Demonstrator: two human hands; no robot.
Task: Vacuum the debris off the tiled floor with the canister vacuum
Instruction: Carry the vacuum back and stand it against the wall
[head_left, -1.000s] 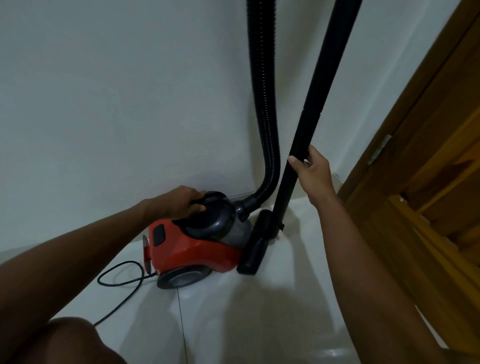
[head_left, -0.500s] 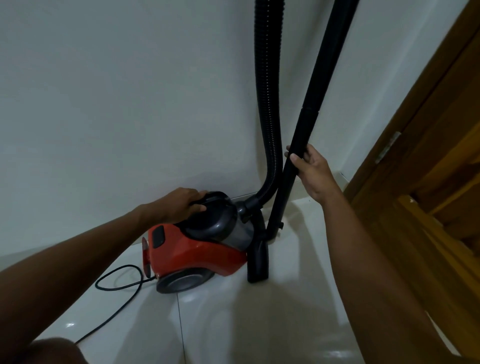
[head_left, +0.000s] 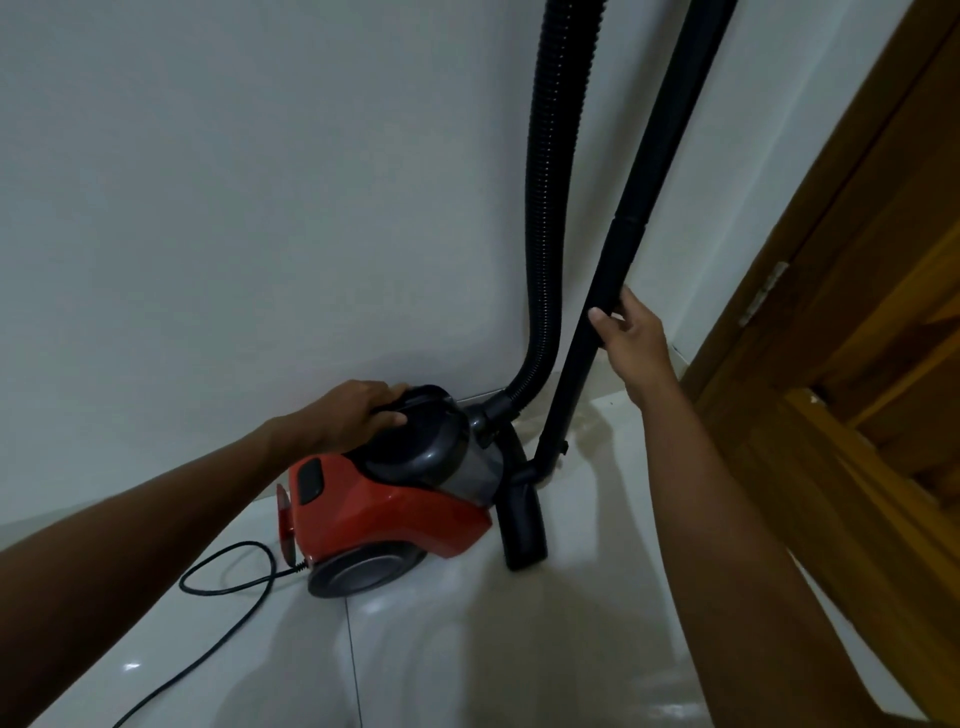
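A red and grey canister vacuum (head_left: 384, 509) stands on the white tiled floor (head_left: 519, 649) against the wall. My left hand (head_left: 353, 410) grips the black handle on top of it. A ribbed black hose (head_left: 545, 208) rises from its front and leaves the top of the frame. My right hand (head_left: 631, 338) is closed around the black wand (head_left: 639, 208), which stands nearly upright. The black floor nozzle (head_left: 522, 525) at its lower end rests on the tiles beside the canister. Small specks of debris (head_left: 592, 421) lie near the wall corner.
A black power cord (head_left: 228, 587) loops on the floor left of the vacuum and runs toward the bottom edge. A wooden door frame and door (head_left: 852, 312) fill the right side. The white wall (head_left: 260, 208) is close behind.
The wand has swung more upright and the nozzle has turned and slid closer to the canister's front. My right hand rose slightly with it. My left hand stayed on the handle.
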